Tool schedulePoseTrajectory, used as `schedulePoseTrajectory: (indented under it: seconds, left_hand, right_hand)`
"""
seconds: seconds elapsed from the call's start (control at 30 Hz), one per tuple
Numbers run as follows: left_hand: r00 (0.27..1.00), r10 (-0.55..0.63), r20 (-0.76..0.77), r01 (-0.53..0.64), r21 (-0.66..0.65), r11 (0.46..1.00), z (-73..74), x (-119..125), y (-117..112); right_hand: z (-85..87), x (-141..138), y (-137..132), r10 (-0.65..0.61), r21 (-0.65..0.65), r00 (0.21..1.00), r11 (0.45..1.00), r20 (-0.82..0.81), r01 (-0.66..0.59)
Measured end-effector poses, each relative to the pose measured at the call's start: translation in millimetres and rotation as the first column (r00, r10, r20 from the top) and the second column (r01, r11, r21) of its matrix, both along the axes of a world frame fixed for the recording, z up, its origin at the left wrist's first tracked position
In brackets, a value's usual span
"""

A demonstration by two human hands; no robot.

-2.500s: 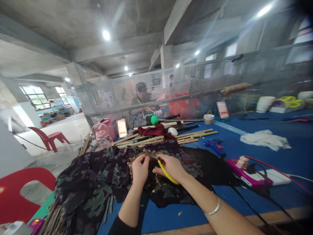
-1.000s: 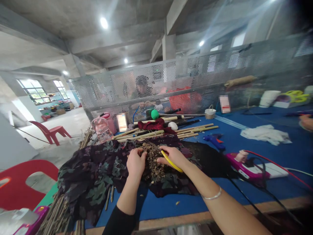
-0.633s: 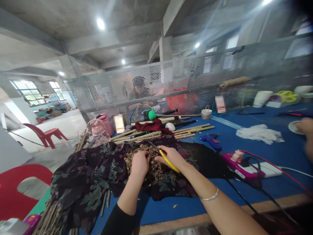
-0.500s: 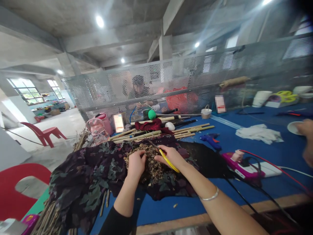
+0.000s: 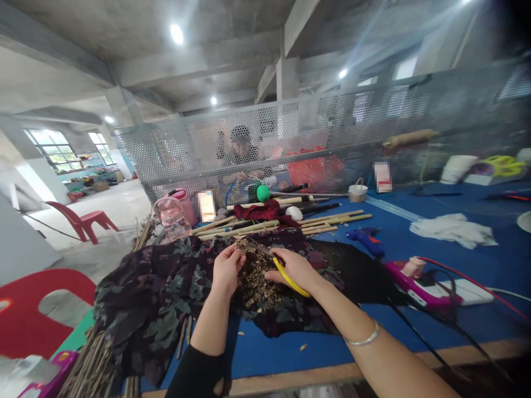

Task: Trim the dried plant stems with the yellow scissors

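Note:
A heap of dry brown plant bits [image 5: 259, 284] lies on a dark floral cloth [image 5: 153, 298]. My left hand [image 5: 227, 270] is closed at the heap's left side, thumb and fingers pinching some of the dried plant at its upper edge. From the right, my right hand [image 5: 296, 270] grips scissors [image 5: 293, 281] by the yellow handles. Their dark blades point up and left over the heap, towards my left fingertips. Whether the blades are apart I cannot make out.
Thin sticks [image 5: 332, 222], a green ball [image 5: 263, 193] and a white ball [image 5: 294, 214] lie behind the cloth. Right of it are a blue glue gun [image 5: 365, 241], a power strip [image 5: 423, 290] with cords, and white gloves [image 5: 454, 229]. Beyond a perforated screen [image 5: 182, 160] sits a person.
My left hand has risen slightly with a pinch of the dried plant, near the blades. The view has turned a little left; another person's hand has left the right edge.

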State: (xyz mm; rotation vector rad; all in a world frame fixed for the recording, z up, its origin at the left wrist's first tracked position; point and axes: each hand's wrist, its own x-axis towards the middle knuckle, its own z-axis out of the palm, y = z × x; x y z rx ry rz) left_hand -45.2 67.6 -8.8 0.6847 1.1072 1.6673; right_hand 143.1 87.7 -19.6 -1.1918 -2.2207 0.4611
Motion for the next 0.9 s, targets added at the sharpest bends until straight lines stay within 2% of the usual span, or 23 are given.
schedulePoseTrajectory:
  seconds: [0.1, 0.23, 0.33, 0.53, 0.63, 0.73, 0.8, 0.9]
  left_hand:
    - [0.995, -0.093, 0.047, 0.092, 0.022, 0.996, 2.1, 5, -3]
    - [0.976, -0.211, -0.060, 0.213, 0.021, 0.977, -0.9, 9, -6]
    - [0.964, -0.241, -0.117, 0.242, -0.004, 0.970, -3.1, 10, -7]
    - [0.965, -0.239, -0.104, 0.240, -0.002, 0.971, -0.3, 11, -8]
    - [0.978, -0.205, -0.020, 0.205, -0.018, 0.979, 1.2, 11, -9]
    - [0.982, -0.178, 0.058, 0.180, -0.024, 0.983, 2.5, 10, -10]
    - [0.984, -0.167, 0.055, 0.169, -0.037, 0.985, 3.3, 11, -10]
    - [0.995, -0.092, 0.026, 0.094, -0.071, 0.993, 3.7, 12, -9]
  right_hand:
    - [-0.9, -4, -3, 0.047, 0.036, 0.999, 0.998, -0.005, -0.046]
    - [-1.3, -8, -5, 0.041, 0.048, 0.999, 0.998, -0.030, -0.040]
    - [-0.8, -9, -5, 0.023, 0.036, 0.999, 0.999, -0.028, -0.022]
    - [1.4, -8, -6, -0.050, 0.019, 0.997, 0.999, 0.054, 0.049]
    - [3.4, -8, -8, -0.069, 0.038, 0.994, 0.997, 0.088, 0.066]
    - [6.3, -9, -10, -0.092, 0.093, 0.988, 0.992, 0.122, 0.081]
    - [8.1, -9, -12, -0.102, 0.143, 0.982, 0.986, 0.160, 0.080]
    - [9.7, -11, -15, -0.122, 0.230, 0.969, 0.970, 0.214, 0.071]
